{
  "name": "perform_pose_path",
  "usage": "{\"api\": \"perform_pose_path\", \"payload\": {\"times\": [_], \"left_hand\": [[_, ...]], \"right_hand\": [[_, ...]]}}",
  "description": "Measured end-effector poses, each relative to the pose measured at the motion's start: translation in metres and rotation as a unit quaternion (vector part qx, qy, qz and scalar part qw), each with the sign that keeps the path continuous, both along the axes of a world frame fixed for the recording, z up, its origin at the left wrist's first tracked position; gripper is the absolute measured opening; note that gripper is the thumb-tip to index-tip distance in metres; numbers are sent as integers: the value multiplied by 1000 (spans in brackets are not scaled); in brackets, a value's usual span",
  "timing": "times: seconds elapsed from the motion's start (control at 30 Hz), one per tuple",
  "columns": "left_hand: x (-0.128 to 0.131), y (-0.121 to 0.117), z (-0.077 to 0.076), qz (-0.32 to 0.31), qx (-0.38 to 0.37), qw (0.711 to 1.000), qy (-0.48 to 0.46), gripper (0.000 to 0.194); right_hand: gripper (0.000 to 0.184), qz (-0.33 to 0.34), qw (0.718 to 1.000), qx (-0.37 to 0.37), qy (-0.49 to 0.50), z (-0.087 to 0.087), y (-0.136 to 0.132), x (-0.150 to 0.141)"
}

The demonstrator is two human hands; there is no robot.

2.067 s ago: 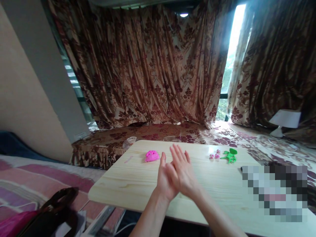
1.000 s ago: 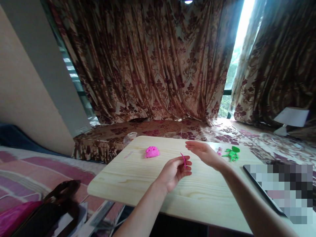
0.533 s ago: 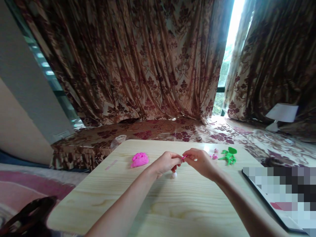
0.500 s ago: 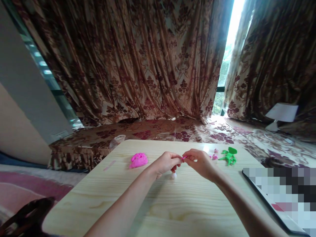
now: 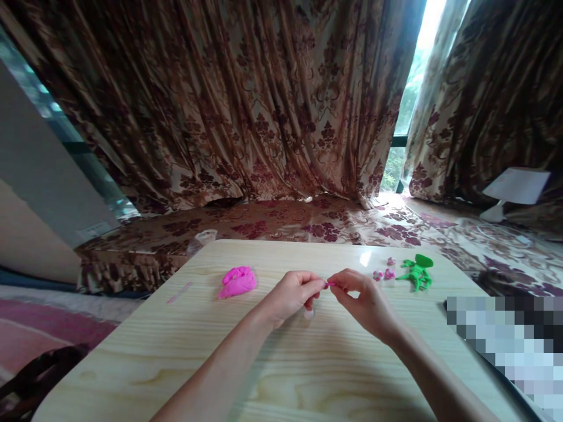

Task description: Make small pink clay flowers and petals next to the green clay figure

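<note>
Over the middle of the table, my left hand (image 5: 294,298) and my right hand (image 5: 363,298) meet at the fingertips. Between them they pinch a small strip of pink modelling clay (image 5: 329,285). Each hand has thumb and forefinger closed on it; its exact shape is too small to tell. Just below my left fingers is a small white round thing (image 5: 309,315), partly hidden by that hand. To the left lies a larger lump of pink modelling clay (image 5: 238,282), seemingly in clear wrapping.
Right of my hands lie several small pink-and-white pieces (image 5: 389,274) and green leafy shapes (image 5: 417,274). A pixelated flat device (image 5: 497,346) is at the table's (image 5: 167,363) right edge. A pale pink strip (image 5: 179,292) lies left; a clear container (image 5: 203,239) stands beyond the back edge.
The view has tilted down slightly and come closer to the table. Both hands keep their pinch on the pink clay, with the right hand turned a little and its fingers lower.
</note>
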State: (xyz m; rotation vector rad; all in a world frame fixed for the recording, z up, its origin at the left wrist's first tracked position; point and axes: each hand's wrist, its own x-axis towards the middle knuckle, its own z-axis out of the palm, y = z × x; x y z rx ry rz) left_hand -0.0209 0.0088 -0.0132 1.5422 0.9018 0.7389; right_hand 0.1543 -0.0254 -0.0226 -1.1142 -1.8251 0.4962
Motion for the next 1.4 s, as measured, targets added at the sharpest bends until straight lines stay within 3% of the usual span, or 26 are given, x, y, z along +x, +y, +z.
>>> {"api": "perform_pose_path", "payload": {"times": [0.2, 0.6, 0.73, 0.87, 1.17, 1.4], "left_hand": [[0, -3, 2, 8, 4, 1000, 0, 23], [6, -9, 0, 8, -17, 1000, -12, 26], [5, -8, 2, 34, -12, 999, -10, 26], [-3, -1, 3, 89, 37, 995, 6, 25], [-19, 18, -6, 166, 112, 979, 33, 27], [-16, 15, -2, 152, 118, 981, 19, 30]], "right_hand": [[20, -2, 1000, 9, 28, -2, -1, -2], [11, -31, 999, 2, 10, -5, -3, -7], [11, -51, 998, 11, 37, -4, -2, -2], [11, -94, 991, 8, 96, -1, 1, 7], [23, -154, 959, -5, 237, 3, 7, 18], [28, -80, 959, -62, 263, -6, 8, 11]]}}
